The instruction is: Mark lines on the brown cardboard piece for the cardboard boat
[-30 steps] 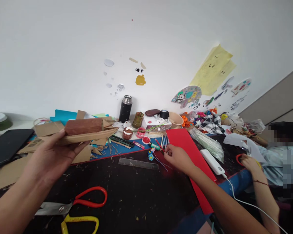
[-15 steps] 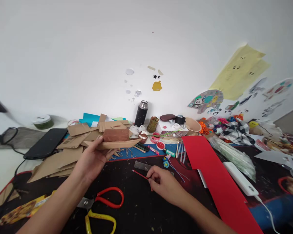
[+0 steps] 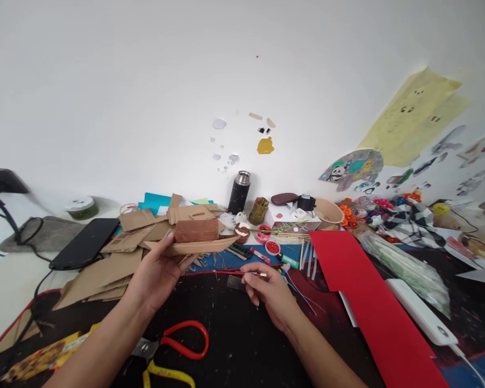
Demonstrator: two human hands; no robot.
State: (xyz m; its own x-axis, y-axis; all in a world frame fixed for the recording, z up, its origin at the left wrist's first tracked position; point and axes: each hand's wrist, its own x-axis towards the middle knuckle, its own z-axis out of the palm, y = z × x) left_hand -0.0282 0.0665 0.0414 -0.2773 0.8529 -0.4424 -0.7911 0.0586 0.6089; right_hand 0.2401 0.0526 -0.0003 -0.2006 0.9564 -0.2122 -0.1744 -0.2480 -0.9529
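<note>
Plainly, the 2 hands are both occupied above the dark mat (image 3: 226, 334). The left hand (image 3: 156, 275) supports a model boat (image 3: 198, 247) left of centre, its thumb along the near side of the left end and the other fingers reaching underneath. A brown block (image 3: 196, 230) sits on top of the boat. The right hand (image 3: 272, 293) has its fingers closed around a slim pencil (image 3: 262, 275), just above a clear ruler (image 3: 236, 283); I cannot tell exactly where the far tip ends.

Because the boat seems gripped at only 1 end, its pointed right end could dip or twist if pressed. Too hard a squeeze might bend the thin sides, and whether the block is fixed firmly is unclear. Dropped, the boat could land on the scissors (image 3: 149, 348) lying near left, or the cardboard scraps (image 3: 105, 272) farther left.
</note>
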